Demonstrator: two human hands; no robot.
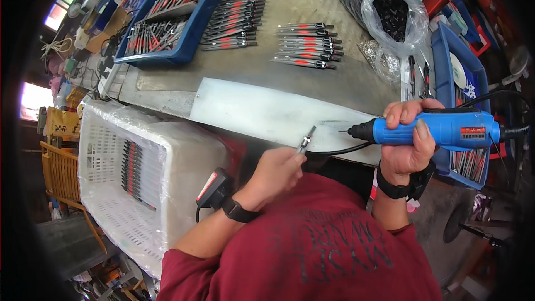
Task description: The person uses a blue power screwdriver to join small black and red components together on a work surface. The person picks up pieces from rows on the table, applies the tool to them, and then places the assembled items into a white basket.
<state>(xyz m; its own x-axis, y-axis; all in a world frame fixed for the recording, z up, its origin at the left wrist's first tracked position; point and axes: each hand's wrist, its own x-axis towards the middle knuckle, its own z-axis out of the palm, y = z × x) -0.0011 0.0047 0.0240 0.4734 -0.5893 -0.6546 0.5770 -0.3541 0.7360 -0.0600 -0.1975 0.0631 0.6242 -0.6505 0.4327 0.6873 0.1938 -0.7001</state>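
Observation:
My right hand (411, 147) is wrapped round a blue electric screwdriver (448, 128), whose black nose and thin bit point left above a white board (251, 103). In my closed left hand (277, 171) is a slim silver pen-shaped tool (306, 140) with a dark tip. It slants up and to the right, a short way left of the bit and apart from it. My fingers cover its lower end. Farther back on the table lie a short row of grey pen-shaped tools with red grips (306, 45) and a longer row of similar tools (235, 19).
A blue tray (189, 53) of similar tools stands at the far left. A plastic bag of small black parts (390, 17) sits at the back right. Another blue tray (443, 39) stands right. A white plastic-lined crate (167, 161) is on my left. Black cables trail from the screwdriver.

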